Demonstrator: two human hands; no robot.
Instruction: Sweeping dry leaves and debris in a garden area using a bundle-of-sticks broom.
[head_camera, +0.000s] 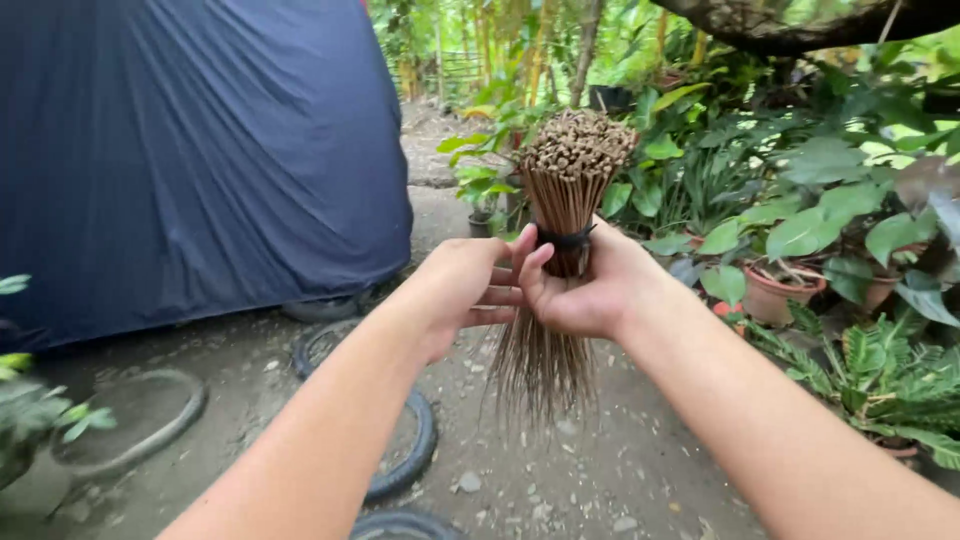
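Right hand (585, 285) wraps the stick broom (560, 250) below its black binding (565, 240), cut ends up | left hand (460, 290) half-curled, fingers touching alongside, steadying | bristles hang free above the gravel ground (600, 480).

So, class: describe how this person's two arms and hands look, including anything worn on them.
Both arms are bare as far up as the view shows, with no sleeves in sight. The left hand and right hand wear no gloves, and no rings, watch or bracelets can be seen. The forearms are slim, without visible marks or tattoos. The fingernails that show are short and unpainted.
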